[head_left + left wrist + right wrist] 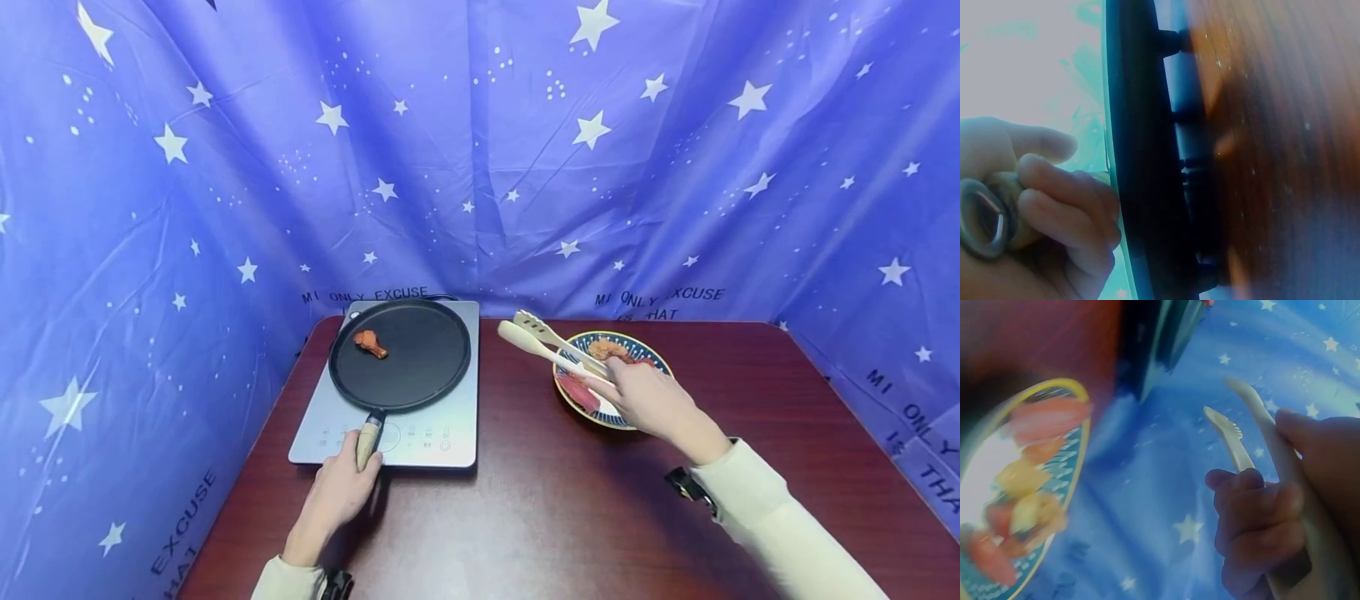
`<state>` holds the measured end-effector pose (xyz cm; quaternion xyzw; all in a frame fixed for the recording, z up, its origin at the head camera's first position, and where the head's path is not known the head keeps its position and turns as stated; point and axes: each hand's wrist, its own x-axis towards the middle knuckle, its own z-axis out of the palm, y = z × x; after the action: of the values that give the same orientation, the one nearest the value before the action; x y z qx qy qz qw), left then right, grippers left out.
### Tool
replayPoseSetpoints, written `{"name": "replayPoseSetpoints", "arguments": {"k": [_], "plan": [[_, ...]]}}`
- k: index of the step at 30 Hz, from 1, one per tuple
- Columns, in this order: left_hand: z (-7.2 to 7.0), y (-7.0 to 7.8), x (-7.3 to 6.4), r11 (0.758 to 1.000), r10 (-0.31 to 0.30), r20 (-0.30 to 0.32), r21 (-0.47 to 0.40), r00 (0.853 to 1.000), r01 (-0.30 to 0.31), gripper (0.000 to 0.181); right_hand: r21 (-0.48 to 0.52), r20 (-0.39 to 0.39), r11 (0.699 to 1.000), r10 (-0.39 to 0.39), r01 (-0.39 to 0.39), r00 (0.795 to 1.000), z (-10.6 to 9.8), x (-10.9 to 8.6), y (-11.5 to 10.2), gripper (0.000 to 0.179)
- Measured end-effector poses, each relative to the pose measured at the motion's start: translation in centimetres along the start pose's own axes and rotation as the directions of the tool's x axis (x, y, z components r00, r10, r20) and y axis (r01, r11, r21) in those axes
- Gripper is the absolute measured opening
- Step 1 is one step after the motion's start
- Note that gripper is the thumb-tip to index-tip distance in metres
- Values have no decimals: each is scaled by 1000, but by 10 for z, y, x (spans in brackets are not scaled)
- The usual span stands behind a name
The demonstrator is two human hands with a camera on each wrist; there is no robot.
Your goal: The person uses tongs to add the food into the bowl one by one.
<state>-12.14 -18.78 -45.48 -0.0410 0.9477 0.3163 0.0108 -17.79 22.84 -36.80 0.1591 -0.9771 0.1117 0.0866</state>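
My left hand (337,496) grips the wooden-looking handle (367,444) of a flat black frying pan (420,358). In the left wrist view its fingers (1063,212) curl around the handle, whose end has a metal ring (1002,228). A browned chicken drumstick (370,343) lies in the left part of the pan. My right hand (656,400) holds cream-coloured tongs (551,342), their tips apart with nothing between them, pointing left toward the pan. Below that hand, a blue patterned plate (663,358) with a yellow rim carries several foods, including a red meat-like piece (577,392).
The pan sits on a silver induction cooktop (315,429) at the left of the dark red-brown table (517,500). Behind and beside the table hangs a blue star-patterned curtain (525,192). The plate stands on the right, near the table's back edge.
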Motion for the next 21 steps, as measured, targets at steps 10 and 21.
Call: {"name": "replayPoseSetpoints", "arguments": {"k": [10,21], "plan": [[-1,3,0,1000,5,-8,5,1000,-4,44,7,73,996,92,-93,993,6,-39,32,40],[-1,2,0,1000,-6,-5,13,1000,6,46,9,130,992,121,-123,984,6,-67,52,36]]}}
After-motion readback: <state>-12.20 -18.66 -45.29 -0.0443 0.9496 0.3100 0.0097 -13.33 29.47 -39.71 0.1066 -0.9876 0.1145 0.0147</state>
